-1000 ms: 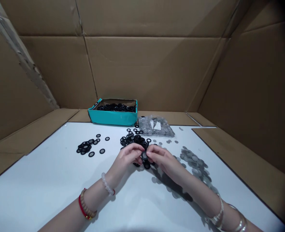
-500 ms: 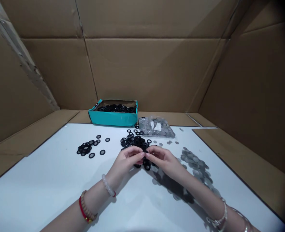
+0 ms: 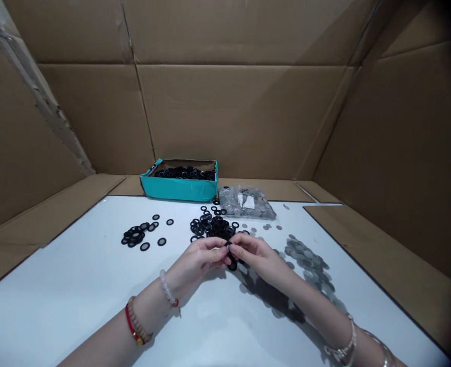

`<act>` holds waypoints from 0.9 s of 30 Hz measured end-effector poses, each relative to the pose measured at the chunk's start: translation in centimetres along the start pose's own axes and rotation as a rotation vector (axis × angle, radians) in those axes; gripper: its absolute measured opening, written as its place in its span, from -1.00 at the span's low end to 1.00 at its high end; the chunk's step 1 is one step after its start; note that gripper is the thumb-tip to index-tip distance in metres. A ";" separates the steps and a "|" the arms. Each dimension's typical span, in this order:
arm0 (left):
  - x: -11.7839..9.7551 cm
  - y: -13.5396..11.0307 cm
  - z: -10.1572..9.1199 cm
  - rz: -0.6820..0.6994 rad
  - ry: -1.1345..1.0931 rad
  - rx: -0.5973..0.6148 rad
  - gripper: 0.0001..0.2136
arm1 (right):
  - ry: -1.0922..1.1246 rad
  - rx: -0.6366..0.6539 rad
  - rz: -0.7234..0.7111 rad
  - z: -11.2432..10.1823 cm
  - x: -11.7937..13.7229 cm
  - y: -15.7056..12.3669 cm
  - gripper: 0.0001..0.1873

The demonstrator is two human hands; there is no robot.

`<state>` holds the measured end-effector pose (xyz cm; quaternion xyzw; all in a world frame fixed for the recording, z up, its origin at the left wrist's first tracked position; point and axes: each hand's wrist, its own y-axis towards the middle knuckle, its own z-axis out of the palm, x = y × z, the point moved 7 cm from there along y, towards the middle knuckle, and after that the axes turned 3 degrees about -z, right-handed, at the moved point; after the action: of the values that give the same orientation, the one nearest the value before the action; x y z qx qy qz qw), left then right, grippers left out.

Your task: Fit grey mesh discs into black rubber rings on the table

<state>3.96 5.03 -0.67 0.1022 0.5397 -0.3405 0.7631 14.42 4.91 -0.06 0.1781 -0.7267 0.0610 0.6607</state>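
Head view: beyond the hands, a teal box (image 3: 179, 189) and a plastic bag (image 3: 247, 203) are sitting well stocked, so much is left. Black washers (image 3: 212, 228) are heaping just ahead, mesh discs (image 3: 305, 260) are lying rightward, and the left hand (image 3: 198, 260) and right hand (image 3: 255, 255) are nearly closed, pinching one washer (image 3: 228, 251) between their fingertips.

**Layout of the counter (image 3: 68, 270)**
Box of washers (image 3: 178, 187) at 12 o'clock, bag of discs (image 3: 246, 203) just beside it at 1, loose discs (image 3: 305, 260) at 3, washer heap (image 3: 134, 235) at 10.

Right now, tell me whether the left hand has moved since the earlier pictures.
Yes: the left hand has drawn slightly back toward the person, farther from the teal cardboard box.
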 end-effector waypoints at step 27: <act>-9.5 -3.5 -9.6 0.147 1.760 -1.021 -0.73 | -0.818 0.071 0.101 -5.2 -0.7 -1.1 -0.74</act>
<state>-7.23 11.36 4.79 0.0116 0.9824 0.1740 0.0672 19.72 5.65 -0.27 0.1745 -0.9345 0.0423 0.3072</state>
